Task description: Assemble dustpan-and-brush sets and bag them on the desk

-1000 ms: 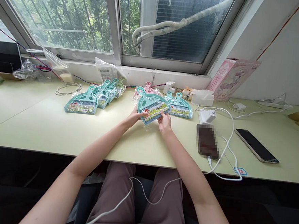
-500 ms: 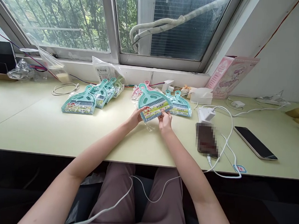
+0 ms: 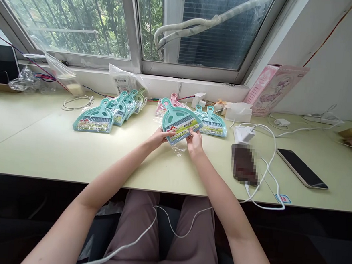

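Between my two hands is a teal dustpan and brush set (image 3: 180,122) in clear plastic wrap, tilted, with a yellow-green label across its bristles. My left hand (image 3: 160,139) grips its lower left edge, thumb on the front. At the lower right edge, my right hand (image 3: 195,143) pinches it with the thumb over the label. Loose wrap hangs below. Behind it lie a pink set (image 3: 174,98) and more teal sets (image 3: 212,121), partly covered. To the left, a wrapped teal set (image 3: 95,118) lies in front of several others, one of them green (image 3: 140,100).
On the right are a charging phone (image 3: 244,164), another phone (image 3: 302,169), a white charger (image 3: 243,133) and looping cables. A pink box (image 3: 275,90) leans by the wall. A plastic bag (image 3: 123,80) stands at the windowsill. A white cable (image 3: 131,247) crosses my lap.
My left thumb has shifted further over the front of the dustpan set. The view has moved slightly. At the far right edge, something hand-like now shows by the brown object.
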A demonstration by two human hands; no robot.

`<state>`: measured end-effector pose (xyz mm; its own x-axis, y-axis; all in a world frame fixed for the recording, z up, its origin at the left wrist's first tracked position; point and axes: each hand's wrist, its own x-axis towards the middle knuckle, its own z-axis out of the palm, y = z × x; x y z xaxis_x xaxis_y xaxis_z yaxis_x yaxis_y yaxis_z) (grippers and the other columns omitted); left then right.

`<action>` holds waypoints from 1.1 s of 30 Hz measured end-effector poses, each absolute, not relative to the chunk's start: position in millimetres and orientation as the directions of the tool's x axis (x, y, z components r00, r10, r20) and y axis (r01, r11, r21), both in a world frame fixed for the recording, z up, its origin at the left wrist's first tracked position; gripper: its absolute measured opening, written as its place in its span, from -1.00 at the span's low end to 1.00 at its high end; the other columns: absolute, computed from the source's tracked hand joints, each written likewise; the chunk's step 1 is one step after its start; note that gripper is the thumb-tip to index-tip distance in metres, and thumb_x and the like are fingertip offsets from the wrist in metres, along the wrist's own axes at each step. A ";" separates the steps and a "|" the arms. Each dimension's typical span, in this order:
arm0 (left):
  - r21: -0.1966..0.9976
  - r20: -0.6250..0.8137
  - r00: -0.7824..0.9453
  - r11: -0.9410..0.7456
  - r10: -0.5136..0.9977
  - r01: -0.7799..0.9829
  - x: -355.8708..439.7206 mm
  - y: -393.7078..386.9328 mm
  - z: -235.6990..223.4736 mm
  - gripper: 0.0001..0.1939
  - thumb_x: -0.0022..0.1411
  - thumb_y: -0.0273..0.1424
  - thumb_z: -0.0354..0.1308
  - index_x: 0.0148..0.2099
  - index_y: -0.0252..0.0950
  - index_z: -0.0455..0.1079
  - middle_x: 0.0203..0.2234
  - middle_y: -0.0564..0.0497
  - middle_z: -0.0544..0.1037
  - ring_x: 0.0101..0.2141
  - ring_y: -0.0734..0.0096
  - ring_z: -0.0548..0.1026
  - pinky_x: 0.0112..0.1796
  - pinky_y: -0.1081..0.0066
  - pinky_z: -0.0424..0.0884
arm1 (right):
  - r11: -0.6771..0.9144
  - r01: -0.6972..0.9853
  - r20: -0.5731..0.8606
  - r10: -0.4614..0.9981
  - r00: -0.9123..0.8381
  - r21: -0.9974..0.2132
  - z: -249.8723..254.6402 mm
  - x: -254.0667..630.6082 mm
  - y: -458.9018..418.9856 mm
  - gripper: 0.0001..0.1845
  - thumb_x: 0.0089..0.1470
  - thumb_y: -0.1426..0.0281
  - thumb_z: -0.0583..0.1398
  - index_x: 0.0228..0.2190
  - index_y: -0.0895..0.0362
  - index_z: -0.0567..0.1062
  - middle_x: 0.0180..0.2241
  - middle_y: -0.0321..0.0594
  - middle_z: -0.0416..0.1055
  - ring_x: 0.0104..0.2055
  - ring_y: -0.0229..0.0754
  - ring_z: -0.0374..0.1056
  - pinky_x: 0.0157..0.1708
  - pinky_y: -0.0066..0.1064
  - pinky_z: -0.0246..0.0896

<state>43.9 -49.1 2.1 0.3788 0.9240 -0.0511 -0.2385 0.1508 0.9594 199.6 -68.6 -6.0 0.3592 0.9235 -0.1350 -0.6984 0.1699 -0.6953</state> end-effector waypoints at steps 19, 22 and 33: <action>0.992 -0.006 0.292 0.042 0.956 -0.118 38.0 -40.2 -0.9 -0.44 -0.26 -0.41 0.42 -0.12 -0.34 0.43 -0.26 -0.09 0.61 -0.30 0.21 0.55 -0.34 0.34 0.44 | 0.038 -0.722 -0.238 0.931 0.277 -0.691 -2.9 200.4 -64.6 -0.84 0.02 0.58 0.11 -0.37 0.16 0.46 -0.44 -0.30 0.53 -0.44 -0.31 0.43 -0.40 -0.50 0.44; 0.991 -0.019 0.259 0.052 0.966 -0.122 33.6 -34.7 -1.1 -0.47 -0.30 -0.44 0.41 -0.16 -0.35 0.44 -0.33 -0.05 0.60 -0.36 0.26 0.54 -0.39 0.38 0.43 | -0.025 -0.683 -0.237 0.947 0.219 -0.730 -1.8 201.8 -64.5 -0.83 0.01 0.59 0.10 -0.36 0.16 0.46 -0.43 -0.29 0.54 -0.43 -0.29 0.45 -0.34 -0.44 0.47; 0.979 -0.008 0.277 0.064 0.961 -0.194 8.4 -18.2 10.1 -0.46 -0.32 -0.52 0.39 -0.16 -0.36 0.42 -0.27 -0.09 0.61 -0.26 0.20 0.57 -0.28 0.33 0.51 | 0.113 -0.422 -0.010 0.960 0.279 -0.899 -1.6 215.0 -62.1 -0.73 0.02 0.58 0.08 -0.27 0.10 0.49 -0.23 -0.30 0.54 -0.28 -0.24 0.53 -0.27 -0.40 0.51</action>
